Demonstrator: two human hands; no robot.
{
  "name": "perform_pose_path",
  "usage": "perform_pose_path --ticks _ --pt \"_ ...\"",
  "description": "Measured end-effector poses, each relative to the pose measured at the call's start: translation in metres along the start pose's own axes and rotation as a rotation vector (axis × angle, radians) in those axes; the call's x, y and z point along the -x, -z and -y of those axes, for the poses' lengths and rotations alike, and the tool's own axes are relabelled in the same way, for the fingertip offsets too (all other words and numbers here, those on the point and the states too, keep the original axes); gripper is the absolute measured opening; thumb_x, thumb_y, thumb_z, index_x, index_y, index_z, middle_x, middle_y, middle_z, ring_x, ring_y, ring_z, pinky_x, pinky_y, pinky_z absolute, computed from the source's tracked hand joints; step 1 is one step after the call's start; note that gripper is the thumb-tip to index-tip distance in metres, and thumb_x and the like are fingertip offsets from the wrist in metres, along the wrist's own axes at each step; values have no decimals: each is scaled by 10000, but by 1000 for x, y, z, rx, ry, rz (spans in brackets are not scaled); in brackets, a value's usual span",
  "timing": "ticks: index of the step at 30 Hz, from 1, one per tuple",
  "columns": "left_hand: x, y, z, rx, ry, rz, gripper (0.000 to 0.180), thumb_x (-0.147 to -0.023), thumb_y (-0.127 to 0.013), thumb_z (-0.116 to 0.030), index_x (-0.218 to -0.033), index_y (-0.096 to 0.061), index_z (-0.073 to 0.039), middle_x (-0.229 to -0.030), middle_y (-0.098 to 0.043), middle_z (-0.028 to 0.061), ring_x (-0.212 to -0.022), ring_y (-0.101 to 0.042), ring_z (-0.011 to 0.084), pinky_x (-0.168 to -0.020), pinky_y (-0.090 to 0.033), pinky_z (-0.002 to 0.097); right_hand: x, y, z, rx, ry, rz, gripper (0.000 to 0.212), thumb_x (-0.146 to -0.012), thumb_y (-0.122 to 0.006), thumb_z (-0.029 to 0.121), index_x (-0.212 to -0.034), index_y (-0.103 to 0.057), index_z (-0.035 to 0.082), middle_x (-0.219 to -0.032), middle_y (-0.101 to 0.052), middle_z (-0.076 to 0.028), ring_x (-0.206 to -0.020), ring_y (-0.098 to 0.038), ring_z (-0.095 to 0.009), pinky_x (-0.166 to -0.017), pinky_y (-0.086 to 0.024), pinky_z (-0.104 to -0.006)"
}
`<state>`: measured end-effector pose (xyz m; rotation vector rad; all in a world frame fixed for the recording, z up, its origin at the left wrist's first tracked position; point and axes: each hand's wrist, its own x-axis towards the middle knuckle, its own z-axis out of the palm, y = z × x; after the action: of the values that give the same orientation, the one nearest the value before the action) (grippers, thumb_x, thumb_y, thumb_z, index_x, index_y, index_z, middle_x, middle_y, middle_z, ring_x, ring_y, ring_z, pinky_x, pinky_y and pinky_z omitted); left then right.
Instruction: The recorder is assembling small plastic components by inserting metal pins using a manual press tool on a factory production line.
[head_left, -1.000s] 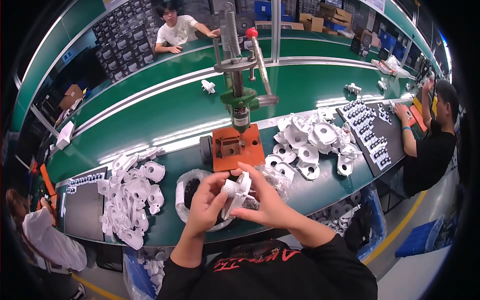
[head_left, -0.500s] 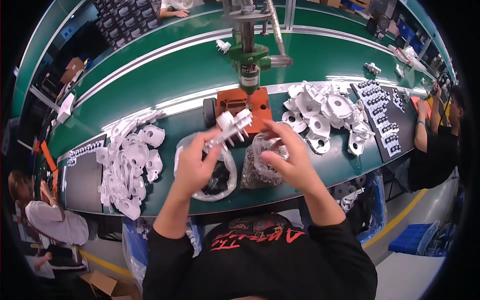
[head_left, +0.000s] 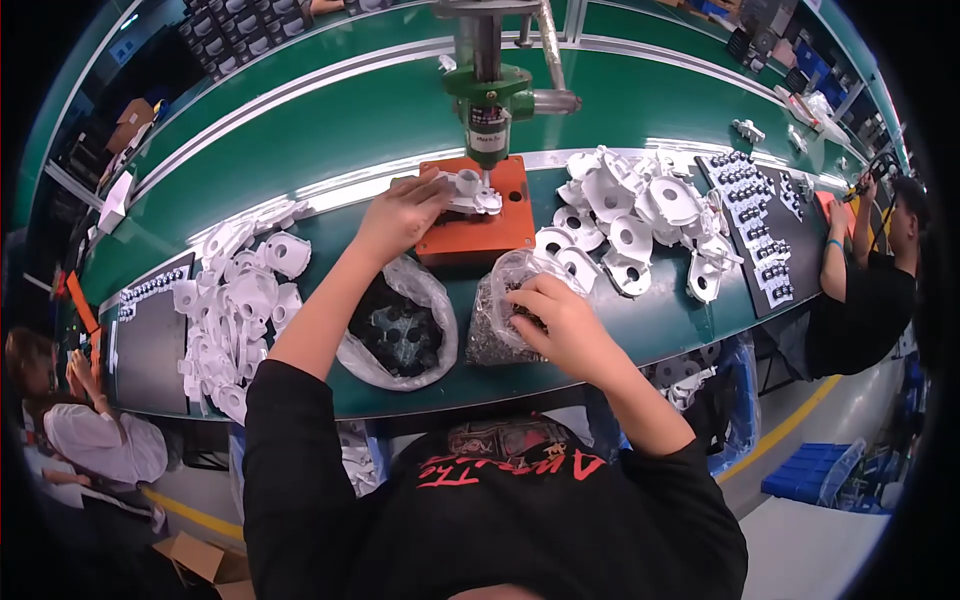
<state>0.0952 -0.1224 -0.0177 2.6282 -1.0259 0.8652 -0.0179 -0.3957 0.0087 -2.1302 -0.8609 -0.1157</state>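
My left hand [head_left: 405, 215] holds a white molded plastic part [head_left: 468, 190] down on the orange fixture block [head_left: 475, 235]. Directly above stands the green and steel spindle head [head_left: 488, 130] of a bench machine, its thin tip close to the part. My right hand [head_left: 565, 325] is at the mouth of a clear plastic bag [head_left: 490, 330] of small metal pieces, fingers curled together; whatever they pinch is hidden. Beside that bag, below my left forearm, a second clear bag [head_left: 445, 355] holds black plastic parts [head_left: 400, 335].
Heaps of white plastic parts lie left [head_left: 240, 310] and right [head_left: 640, 215] on the green bench. Dark trays [head_left: 150, 365] with rows of small parts flank them. People work at both sides. A blue bin [head_left: 740, 400] sits below the bench edge.
The white part, held in the air by my left hand before, now rests on the orange fixture. My right hand has moved down and left to the bag of metal pieces, its fingers closing.
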Motion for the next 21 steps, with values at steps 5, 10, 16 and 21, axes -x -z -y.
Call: perform_pose_path --ticks 5,10,16,21 --pt "15 -12 5 115 61 100 271 -862 -607 -255 -1064 -656 -81 -1190 -596 140 -1133 -557 269 -919 -475 375 -4 3 2 -9 -18 67 270 -762 -645 10 -1028 -608 -12 -954 -569 -133 -869 -581 -308 -748 -474 -356" --pt "11 -15 -10 202 136 143 324 -872 -576 -330 -1079 -651 -93 -1234 -560 150 -1208 -487 298 -996 -398 403 -8 3 9 100 -10 39 265 -758 -633 -1 -1020 -599 -16 -946 -563 -147 -877 -570 -337 -756 -467 -372" --pt "26 0 -10 -90 63 2 429 -888 -539 -360 -1225 -562 -95 -1285 -491 204 -1181 -476 376 -997 -360 404 -19 4 12 228 -66 152 147 -762 -616 4 -896 -564 -29 -885 -531 -177 -843 -551 -380 -720 -455 -410" --pt "53 60 -35 592 686 389 295 -842 -597 -250 -1050 -597 -41 -1004 -620 158 -962 -583 321 -826 -461 382 -18 7 9 188 -96 223 161 -751 -619 -1 -900 -566 -27 -871 -528 -174 -833 -550 -379 -717 -455 -409"
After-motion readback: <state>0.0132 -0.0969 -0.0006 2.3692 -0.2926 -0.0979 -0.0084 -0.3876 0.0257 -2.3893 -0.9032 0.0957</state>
